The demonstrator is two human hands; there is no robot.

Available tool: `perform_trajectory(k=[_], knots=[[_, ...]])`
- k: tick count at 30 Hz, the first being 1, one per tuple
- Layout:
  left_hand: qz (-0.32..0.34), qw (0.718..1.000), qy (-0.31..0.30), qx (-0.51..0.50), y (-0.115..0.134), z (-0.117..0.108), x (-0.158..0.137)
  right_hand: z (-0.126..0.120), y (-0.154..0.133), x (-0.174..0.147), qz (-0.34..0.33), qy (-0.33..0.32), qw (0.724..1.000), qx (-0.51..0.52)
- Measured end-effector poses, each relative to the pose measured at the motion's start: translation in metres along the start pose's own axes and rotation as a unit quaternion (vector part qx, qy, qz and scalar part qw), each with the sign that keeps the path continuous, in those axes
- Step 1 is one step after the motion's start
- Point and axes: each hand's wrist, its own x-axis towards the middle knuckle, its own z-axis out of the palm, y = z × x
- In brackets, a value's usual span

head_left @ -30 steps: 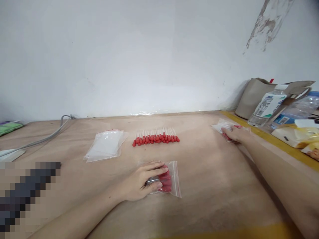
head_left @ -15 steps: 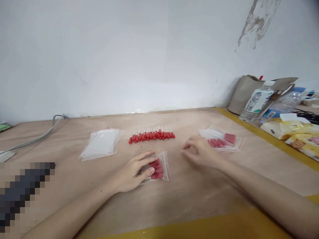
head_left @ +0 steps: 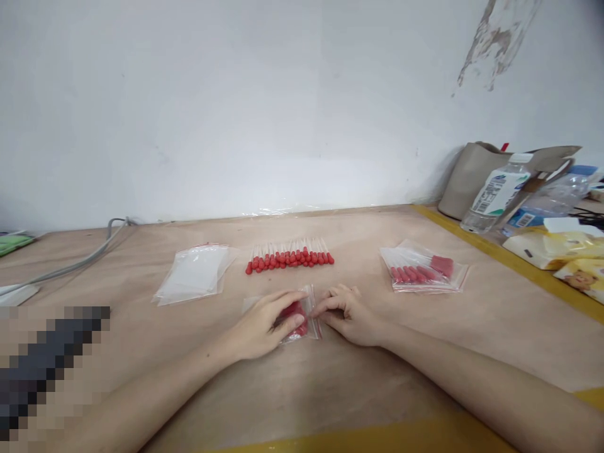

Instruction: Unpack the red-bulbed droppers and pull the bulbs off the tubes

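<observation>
A small clear zip bag (head_left: 311, 318) with red-tipped sticks inside lies on the table in front of me. My left hand (head_left: 274, 321) rests over the bag, thumb and fingers curved around its red contents and holding it down. Part of the bag is hidden under that palm. At its right-hand zip edge, my right hand (head_left: 346, 314) has thumb and forefinger closed on the plastic. Behind them stretches a row of red-headed, pale-stemmed sticks (head_left: 290, 258), resembling large matches. To the right lies a pile of filled zip bags (head_left: 422, 274); to the left, a stack of flat zip bags (head_left: 193, 274).
A clear bottle (head_left: 497, 195) leans by a grey-beige holder (head_left: 460, 182) at the back right, near yellow tissue packs (head_left: 542, 248). A grey cable (head_left: 89, 255) runs along the left. Brown paper (head_left: 283, 390) covers the table, which meets a white wall.
My right hand has moved left and down from near the filled bags to the zip edge of the bag. My left hand stays on the bag.
</observation>
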Motion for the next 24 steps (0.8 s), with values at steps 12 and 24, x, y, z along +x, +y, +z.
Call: perform_trajectory(k=[12, 24], knots=[[0.048, 0.999, 0.02, -0.008, 0.0, 0.019, 0.013, 0.002, 0.003, 0.002, 0.103, 0.026, 0.994, -0.015], [0.047, 0.997, 0.047, -0.04, -0.002, 0.021, 0.016, 0.01, -0.004, -0.004, -0.125, 0.167, 0.97, -0.122]])
